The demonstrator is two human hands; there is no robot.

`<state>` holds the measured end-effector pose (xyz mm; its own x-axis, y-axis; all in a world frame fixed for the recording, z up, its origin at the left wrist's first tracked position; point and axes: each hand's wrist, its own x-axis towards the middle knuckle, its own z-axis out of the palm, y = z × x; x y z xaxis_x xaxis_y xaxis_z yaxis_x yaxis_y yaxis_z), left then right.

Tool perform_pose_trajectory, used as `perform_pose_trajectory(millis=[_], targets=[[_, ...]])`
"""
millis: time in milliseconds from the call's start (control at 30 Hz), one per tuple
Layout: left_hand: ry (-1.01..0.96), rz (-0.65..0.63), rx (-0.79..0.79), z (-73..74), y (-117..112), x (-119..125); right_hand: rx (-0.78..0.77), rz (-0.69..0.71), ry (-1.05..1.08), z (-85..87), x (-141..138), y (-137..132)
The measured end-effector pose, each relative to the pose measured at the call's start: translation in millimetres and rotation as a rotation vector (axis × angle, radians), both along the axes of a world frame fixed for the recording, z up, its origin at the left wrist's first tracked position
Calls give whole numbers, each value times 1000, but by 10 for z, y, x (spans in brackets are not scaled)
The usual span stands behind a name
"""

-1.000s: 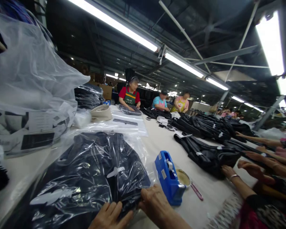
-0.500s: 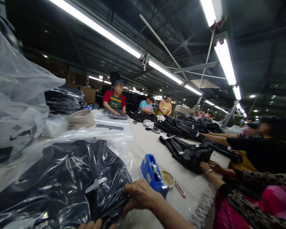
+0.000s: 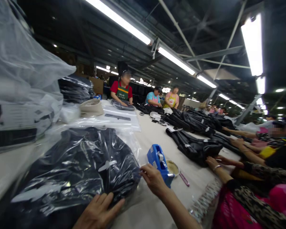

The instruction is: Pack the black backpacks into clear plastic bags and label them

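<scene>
A black folded article, which looks like a garment or soft bag, lies inside a clear plastic bag (image 3: 78, 162) on the pale table (image 3: 145, 203). My left hand (image 3: 98, 210) rests on the near side of the plastic, its fingers stretched out. At the right edge my right hand (image 3: 154, 179) pinches the clear plastic between thumb and fingers. Just beyond that hand stands a blue tape dispenser (image 3: 158, 162). Beside the dispenser are a round shallow container (image 3: 173, 168) and a small pink-handled tool (image 3: 184, 179).
Plastic-wrapped black packs (image 3: 76, 89) are stacked at the back left, behind a beige ring-shaped piece (image 3: 91, 107). Large translucent plastic (image 3: 26, 79) bulges at the left. Black items (image 3: 193, 146) lie along the table's right side, where a co-worker's hands (image 3: 214, 163) touch one. More people work farther back.
My left hand has come further into view, onto the plastic. My right hand has shifted right and now pinches the bag's edge. The camera view has turned slightly left.
</scene>
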<state>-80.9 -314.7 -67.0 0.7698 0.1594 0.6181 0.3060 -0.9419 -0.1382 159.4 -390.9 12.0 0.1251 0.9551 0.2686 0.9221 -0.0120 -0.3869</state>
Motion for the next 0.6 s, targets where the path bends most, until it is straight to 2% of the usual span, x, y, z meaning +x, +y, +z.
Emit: perform_pose_trajectory(millis=[67, 100, 200, 267, 400, 500, 600], targets=[[34, -53, -50, 152, -39, -11, 128, -54, 39, -89, -123, -191], [98, -43, -96, 219, -52, -10, 196, -39, 65, -136, -195, -284], [212, -21, -182, 344, -76, -4, 344, 92, 148, -285, -434, -484], [237, -15, -202, 373, -90, -6, 322, 138, 170, -390, -581, -506], [226, -23, -203, 386, -96, -9, 167, 94, 90, -569, -722, -340], [257, -4, -233, 415, -98, -8, 135, 94, 59, -630, -732, -269], [313, 15, -274, 459, -120, -9, 136, 106, 30, -631, -733, -337]])
